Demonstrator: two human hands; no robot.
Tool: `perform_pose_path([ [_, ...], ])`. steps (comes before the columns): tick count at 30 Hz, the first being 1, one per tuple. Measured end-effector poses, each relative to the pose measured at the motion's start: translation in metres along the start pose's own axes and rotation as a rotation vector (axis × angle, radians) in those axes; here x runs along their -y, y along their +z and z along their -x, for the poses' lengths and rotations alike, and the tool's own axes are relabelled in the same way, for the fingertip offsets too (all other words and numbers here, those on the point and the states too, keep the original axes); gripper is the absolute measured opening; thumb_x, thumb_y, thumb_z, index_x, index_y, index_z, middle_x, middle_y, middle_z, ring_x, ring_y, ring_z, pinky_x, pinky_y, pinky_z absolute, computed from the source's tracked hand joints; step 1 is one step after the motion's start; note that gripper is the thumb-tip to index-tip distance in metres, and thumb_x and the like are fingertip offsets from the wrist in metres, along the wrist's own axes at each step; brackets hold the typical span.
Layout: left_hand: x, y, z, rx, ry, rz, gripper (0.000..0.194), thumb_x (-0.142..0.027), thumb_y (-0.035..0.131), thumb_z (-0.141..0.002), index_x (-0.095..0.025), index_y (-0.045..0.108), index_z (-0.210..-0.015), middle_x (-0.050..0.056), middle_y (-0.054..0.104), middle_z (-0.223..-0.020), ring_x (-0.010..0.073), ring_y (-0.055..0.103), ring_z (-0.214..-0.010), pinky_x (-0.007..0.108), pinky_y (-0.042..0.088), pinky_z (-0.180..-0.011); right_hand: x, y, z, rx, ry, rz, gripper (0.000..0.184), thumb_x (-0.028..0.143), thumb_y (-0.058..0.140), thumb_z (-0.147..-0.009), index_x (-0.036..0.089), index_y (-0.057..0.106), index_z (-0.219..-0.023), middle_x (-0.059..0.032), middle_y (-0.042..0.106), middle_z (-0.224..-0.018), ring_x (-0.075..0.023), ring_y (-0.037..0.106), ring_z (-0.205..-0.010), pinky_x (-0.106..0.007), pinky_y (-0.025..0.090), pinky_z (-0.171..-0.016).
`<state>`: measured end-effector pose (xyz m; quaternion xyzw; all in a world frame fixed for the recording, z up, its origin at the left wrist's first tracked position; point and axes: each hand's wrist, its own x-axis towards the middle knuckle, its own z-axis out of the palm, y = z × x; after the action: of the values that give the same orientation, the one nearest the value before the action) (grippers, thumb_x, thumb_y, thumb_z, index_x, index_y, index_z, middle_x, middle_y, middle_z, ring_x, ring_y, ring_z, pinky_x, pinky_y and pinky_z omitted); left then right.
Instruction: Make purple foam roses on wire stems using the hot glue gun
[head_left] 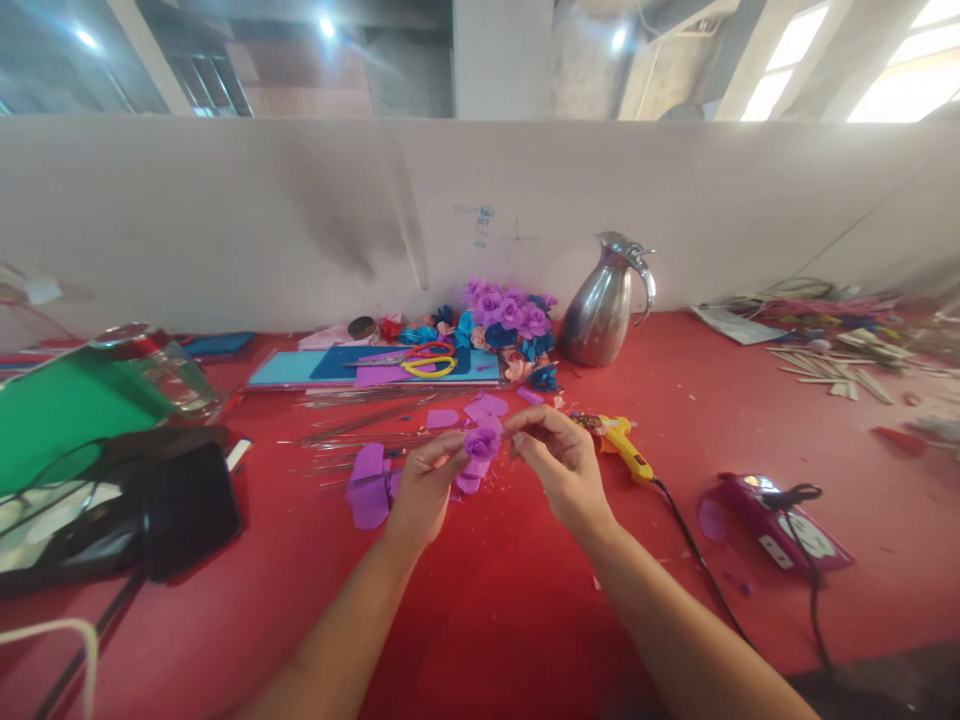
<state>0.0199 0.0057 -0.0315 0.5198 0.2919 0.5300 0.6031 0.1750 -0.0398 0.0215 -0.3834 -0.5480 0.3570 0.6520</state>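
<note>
By the left hand (426, 487), the flower (482, 441) is pinched; the right hand (564, 465) is placed just beside it, and whether anything is grasped there cannot be told.

I work from far away, and this looks to me like a craft workshop. I can tell by the wide red table (480, 630), the yellow plastic glue gun (622, 445), the scissors with red and yellow handles (429, 368), the flat purple cut-out pieces (367, 500) and the heap of purple, blue and pink flowers (510, 312). Past the low whitish wall (225, 220) stand a thick grey post (502, 60) and bright windows (907, 80).
</note>
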Motion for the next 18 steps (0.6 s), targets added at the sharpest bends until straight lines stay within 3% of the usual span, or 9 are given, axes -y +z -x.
perform_pose_path([
  [7, -0.003, 0.001, 0.001, -0.075, 0.022, -0.014, 0.017, -0.029, 0.076, -0.07, -0.027, 0.078, -0.087, 0.004, 0.071, -0.094, 0.0209, 0.059, -0.094, 0.037, 0.041, -0.09, 0.005, 0.002, 0.005, 0.066, -0.349, 0.335, 0.019, 0.009, 0.054, -0.076, 0.02, 0.063, -0.089, -0.0019, 0.055, -0.08, -0.0134, 0.052, -0.067, -0.028, 0.046, -0.06],
  [18, -0.01, 0.008, 0.0, -0.154, 0.012, -0.02, 0.013, -0.033, 0.079, -0.064, -0.024, 0.077, -0.073, 0.002, 0.066, -0.081, 0.0168, 0.054, -0.082, 0.031, 0.041, -0.079, -0.004, 0.005, 0.007, 0.017, -0.528, 0.633, 0.017, 0.011, 0.061, -0.078, 0.022, 0.064, -0.091, -0.0054, 0.052, -0.092, -0.0182, 0.054, -0.084, -0.034, 0.049, -0.072],
])
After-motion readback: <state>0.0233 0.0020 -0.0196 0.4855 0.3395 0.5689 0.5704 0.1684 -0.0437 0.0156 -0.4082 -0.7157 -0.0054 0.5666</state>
